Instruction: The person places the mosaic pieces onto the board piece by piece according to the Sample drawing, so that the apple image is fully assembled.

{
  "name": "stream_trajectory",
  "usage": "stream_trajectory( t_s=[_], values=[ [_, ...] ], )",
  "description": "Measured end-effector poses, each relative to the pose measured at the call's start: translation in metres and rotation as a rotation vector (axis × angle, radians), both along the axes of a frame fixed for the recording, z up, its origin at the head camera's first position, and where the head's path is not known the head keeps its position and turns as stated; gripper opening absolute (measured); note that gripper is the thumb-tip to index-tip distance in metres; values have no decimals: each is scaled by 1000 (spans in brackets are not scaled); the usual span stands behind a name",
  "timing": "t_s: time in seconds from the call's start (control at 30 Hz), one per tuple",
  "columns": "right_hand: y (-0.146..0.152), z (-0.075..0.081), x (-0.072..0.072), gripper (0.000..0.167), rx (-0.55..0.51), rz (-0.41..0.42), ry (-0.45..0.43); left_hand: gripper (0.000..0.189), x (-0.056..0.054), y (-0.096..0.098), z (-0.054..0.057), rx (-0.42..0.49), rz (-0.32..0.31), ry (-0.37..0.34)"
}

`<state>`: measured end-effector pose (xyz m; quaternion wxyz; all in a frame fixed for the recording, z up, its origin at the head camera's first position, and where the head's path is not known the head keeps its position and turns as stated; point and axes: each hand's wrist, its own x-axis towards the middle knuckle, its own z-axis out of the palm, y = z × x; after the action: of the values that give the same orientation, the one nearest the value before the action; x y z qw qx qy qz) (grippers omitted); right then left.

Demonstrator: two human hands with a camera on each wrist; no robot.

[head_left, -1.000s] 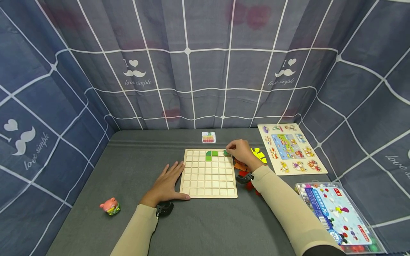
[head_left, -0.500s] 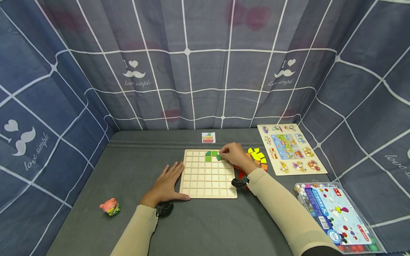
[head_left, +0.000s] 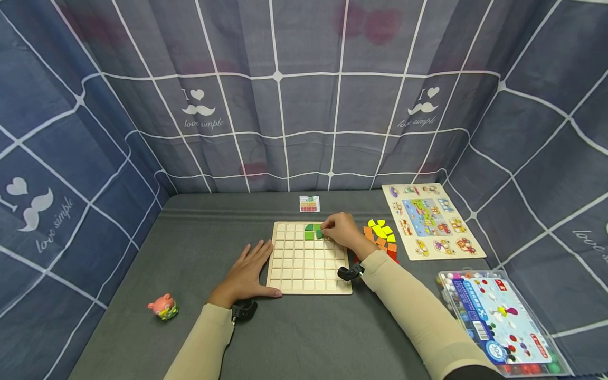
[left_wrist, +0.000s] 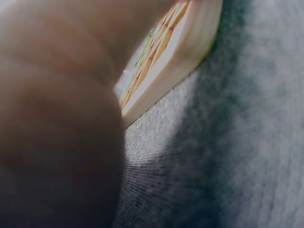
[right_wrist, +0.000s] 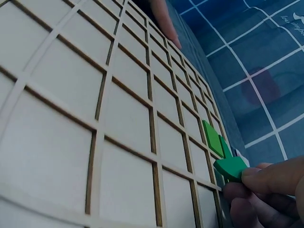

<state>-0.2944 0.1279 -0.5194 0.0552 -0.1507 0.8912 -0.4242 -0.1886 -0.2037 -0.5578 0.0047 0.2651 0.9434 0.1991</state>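
A wooden grid board (head_left: 304, 264) lies on the grey table. Near its far edge, a few cells hold green tiles (head_left: 309, 235), one of them with a rounded corner. My right hand (head_left: 343, 230) pinches a dark green tile (right_wrist: 230, 168) with a curved edge between thumb and fingertips, low over the board beside the placed green ones. Along the board's left side rests my left hand (head_left: 247, 272), fingers spread and thumb at the near left corner. In the left wrist view the palm (left_wrist: 57, 118) hides most of the board's edge (left_wrist: 161, 88).
Yellow, orange and red tiles (head_left: 381, 231) lie heaped right of the board, partly behind the right forearm. A small pattern card (head_left: 310, 204) is beyond the board. A picture puzzle board (head_left: 434, 221) and a plastic case of beads (head_left: 503, 322) are at right, a pig figurine (head_left: 163, 306) at left.
My right hand has moved left from the board's far right corner, carrying the dark green tile to beside the placed green tiles. The left hand stays in place.
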Motion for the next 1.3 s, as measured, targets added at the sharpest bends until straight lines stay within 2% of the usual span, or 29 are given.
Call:
stream_trajectory(
  t_s=[0.4,0.6,0.8,1.3],
  values=[
    [-7,1,2,5,56,6,25,141,-1,1,1,-3,6,-14],
    [-8,2,1,5,97,19,5,141,0,1,2,-1,1,-10],
    [-8,-3,-2,6,162,26,43,141,0,1,2,-1,3,-8],
    [-11,-7,2,11,160,9,64,139,0,1,1,14,-1,-10]
  ],
)
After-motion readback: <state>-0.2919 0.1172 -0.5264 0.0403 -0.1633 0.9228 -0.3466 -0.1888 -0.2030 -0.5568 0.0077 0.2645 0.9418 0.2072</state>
